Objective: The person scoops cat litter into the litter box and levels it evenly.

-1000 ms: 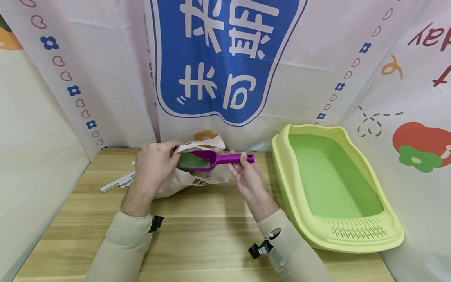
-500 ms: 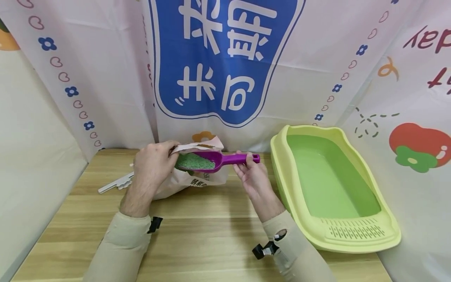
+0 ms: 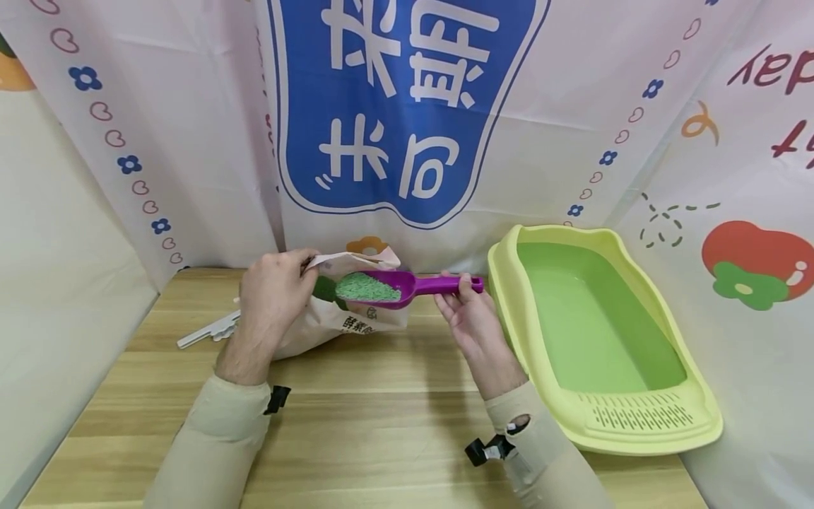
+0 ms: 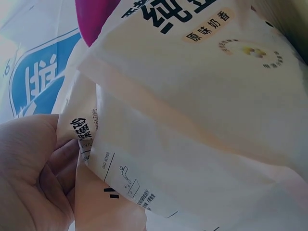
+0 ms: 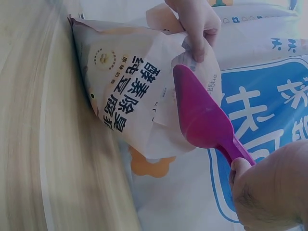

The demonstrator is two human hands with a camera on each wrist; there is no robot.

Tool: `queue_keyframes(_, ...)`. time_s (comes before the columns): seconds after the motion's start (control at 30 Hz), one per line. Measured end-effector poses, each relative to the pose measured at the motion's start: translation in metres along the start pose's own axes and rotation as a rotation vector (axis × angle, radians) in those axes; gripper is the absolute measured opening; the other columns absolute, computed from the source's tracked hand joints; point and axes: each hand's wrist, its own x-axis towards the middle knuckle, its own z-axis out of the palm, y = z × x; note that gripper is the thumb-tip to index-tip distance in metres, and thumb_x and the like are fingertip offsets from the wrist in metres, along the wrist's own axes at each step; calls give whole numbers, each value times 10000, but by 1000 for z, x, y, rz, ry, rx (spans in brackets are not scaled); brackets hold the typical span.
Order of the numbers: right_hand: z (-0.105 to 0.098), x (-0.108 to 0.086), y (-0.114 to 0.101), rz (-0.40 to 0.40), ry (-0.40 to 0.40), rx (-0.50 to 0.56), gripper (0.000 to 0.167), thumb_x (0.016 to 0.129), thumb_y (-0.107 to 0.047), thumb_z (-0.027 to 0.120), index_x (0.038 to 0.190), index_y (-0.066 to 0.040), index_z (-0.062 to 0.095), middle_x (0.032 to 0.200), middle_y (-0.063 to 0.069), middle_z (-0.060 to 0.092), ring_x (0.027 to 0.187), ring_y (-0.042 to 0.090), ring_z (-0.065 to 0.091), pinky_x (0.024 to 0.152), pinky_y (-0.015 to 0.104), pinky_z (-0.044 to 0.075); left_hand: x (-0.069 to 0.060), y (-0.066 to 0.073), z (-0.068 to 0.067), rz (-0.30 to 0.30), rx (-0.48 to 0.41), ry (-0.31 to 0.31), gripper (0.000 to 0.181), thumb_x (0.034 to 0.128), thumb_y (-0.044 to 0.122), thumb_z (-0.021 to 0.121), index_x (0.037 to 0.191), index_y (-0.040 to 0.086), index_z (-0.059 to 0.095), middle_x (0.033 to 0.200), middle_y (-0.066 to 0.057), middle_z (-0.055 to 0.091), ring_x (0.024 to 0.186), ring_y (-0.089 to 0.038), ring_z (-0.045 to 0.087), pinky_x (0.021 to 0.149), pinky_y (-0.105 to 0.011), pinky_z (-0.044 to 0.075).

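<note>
My right hand (image 3: pixel 473 322) holds a purple scoop (image 3: pixel 408 288) by its handle, level at the mouth of a pale bag (image 3: pixel 324 329). Green cat litter pellets (image 3: pixel 367 287) fill the scoop's bowl. At the bag's upper edge, my left hand (image 3: pixel 275 290) grips the rim and keeps the mouth spread. In the left wrist view, the left hand (image 4: pixel 33 173) pinches the folded bag wall (image 4: pixel 192 115). The right wrist view shows the scoop's underside (image 5: pixel 199 115) in front of the printed bag (image 5: pixel 130 82).
A lime-green litter box (image 3: pixel 610 325) with a perforated front lip stands at the right of the wooden table (image 3: pixel 369 431). Left of the bag lies a white sealing clip (image 3: pixel 206 331), partly behind the left arm. A printed cloth (image 3: pixel 394 106) hangs at the back.
My right hand has drawn the scoop rightward, mostly out of the bag's mouth, so more of the green pellets shows. The left hand stays at the bag's rim.
</note>
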Motion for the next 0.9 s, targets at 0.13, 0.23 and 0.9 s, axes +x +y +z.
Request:
queue_keyframes(0.13, -2, 0, -4, -2, -6, -9, 139, 1250, -260, 506, 1232, -149, 587, 1163, 27, 871, 1010, 125, 890, 1097, 385, 667, 2, -2, -2, -10, 7, -7, 208, 1086, 113, 774, 1253, 73, 891, 1077, -225, 898, 838, -489, 852, 670, -630, 624)
queue_keyframes(0.23, -4, -1, -8, -6, -9, -18, 149, 1252, -263, 502, 1196, -156, 589, 1109, 7, 874, 1017, 125, 888, 1134, 398, 651, 4, -3, -4, -14, 13, -17, 214, 1086, 107, 769, 1260, 68, 887, 1075, -234, 895, 829, -487, 851, 658, -616, 619)
queue_keyframes(0.9, -16, -16, -53, -11, 11, -29, 140, 1257, -275, 487, 1268, -180, 589, 1070, -25, 896, 1063, 112, 884, 1190, 365, 632, 9, -6, -6, -20, 7, -29, 228, 1091, 116, 748, 1267, 58, 880, 1083, -260, 887, 798, -501, 843, 628, -606, 607)
